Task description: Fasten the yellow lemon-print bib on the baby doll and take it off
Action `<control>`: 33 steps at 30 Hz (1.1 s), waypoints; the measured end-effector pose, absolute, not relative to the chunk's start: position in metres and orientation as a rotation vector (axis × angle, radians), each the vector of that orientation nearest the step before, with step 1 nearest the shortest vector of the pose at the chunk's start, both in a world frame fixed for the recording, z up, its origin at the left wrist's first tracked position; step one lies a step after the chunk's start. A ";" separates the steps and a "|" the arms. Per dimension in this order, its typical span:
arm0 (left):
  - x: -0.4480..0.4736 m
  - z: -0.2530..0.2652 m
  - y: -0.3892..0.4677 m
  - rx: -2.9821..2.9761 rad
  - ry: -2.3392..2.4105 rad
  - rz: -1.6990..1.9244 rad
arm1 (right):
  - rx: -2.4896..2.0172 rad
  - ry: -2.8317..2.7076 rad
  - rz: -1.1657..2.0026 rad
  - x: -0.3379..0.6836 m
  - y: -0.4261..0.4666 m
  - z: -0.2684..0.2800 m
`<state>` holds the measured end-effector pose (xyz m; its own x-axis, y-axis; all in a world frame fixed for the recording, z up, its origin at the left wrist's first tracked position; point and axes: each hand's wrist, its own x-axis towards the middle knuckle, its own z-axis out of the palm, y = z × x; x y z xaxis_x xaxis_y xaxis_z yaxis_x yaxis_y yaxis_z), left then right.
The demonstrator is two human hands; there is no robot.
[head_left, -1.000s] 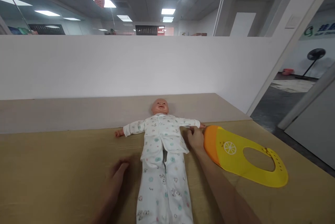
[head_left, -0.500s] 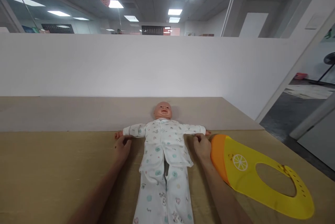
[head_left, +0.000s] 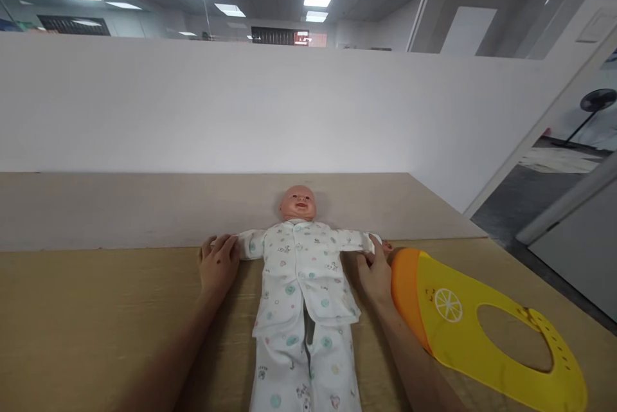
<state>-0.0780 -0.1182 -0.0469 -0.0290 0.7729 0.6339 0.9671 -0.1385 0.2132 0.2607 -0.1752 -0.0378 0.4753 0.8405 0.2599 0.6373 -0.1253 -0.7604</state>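
Note:
A baby doll [head_left: 299, 277] lies on its back in the middle of the head view, arms stretched out sideways. It wears a white printed jacket [head_left: 282, 270] and matching trousers [head_left: 279, 360]. My left hand [head_left: 219, 264] curls over the doll's hand at the left sleeve's end, hiding it. At the other side, my right hand [head_left: 376, 274] has its fingers and thumb closed around the sleeve cuff [head_left: 371, 243], and the doll's small hand [head_left: 387, 247] pokes out beyond. Close by my right wrist lies a yellow bib [head_left: 482, 335] with an orange pocket [head_left: 405, 290].
The doll and bib rest on a wooden table [head_left: 96, 309]. A pale board [head_left: 120, 209] borders its far side, below a white wall [head_left: 216, 103] with glass above. To the right is a doorway, with a black fan [head_left: 598, 100] beyond it.
My left hand has moved outward and up, now covering the doll's hand. My right hand has shifted slightly up onto the cuff. The view has tilted down a little.

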 end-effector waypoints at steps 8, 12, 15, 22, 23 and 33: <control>-0.081 -0.046 -0.119 -1.842 -1.879 -0.871 | -1.839 -1.259 0.328 0.263 -0.172 -0.043; -0.080 -0.046 -0.127 -1.795 -1.833 -0.969 | -1.786 -1.238 0.344 0.263 -0.174 -0.044; -0.078 -0.048 -0.143 -1.801 -1.697 -1.154 | -1.770 -1.227 0.341 0.263 -0.173 -0.045; -0.074 -0.053 -0.174 -1.874 -1.526 -1.262 | -1.578 -1.118 0.356 0.261 -0.177 -0.052; -0.074 -0.053 -0.174 -1.894 -1.525 -1.252 | -1.536 -1.096 0.357 0.259 -0.180 -0.051; -0.068 -0.051 -0.172 -2.011 -1.406 -1.143 | -1.040 -1.238 0.258 0.209 -0.231 0.021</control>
